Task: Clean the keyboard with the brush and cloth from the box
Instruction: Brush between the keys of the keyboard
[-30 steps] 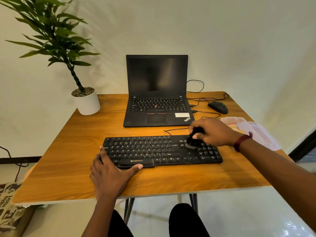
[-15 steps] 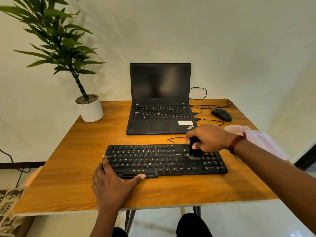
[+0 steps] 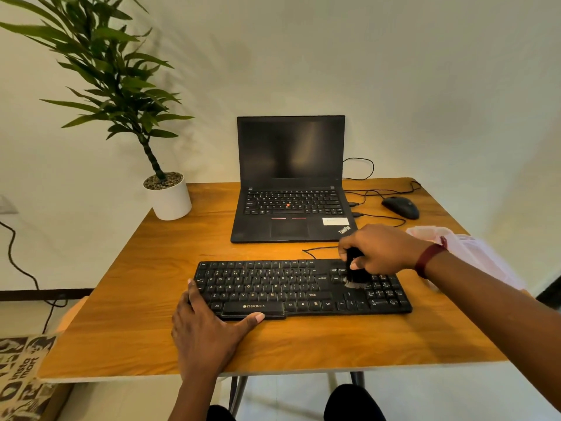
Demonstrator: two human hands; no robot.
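Right hand (image 3: 381,249) fisted on brush (image 3: 355,273), bristles down on keyboard (image 3: 300,288) beside numpad. Left hand (image 3: 206,332) flat, pinning near-left corner, holding nothing. Keyboard's long axis runs hand to hand; unbrushed keys probably lie toward left hand.

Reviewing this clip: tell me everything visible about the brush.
The brush is small and black, with a dark body and a fringe of paler bristle tips at the bottom. It stands roughly upright, bristles down on the black keyboard, between the main keys and the number pad. The right hand grips its upper part, hiding the top. The left hand does not touch it; it rests on the keyboard's near left corner.
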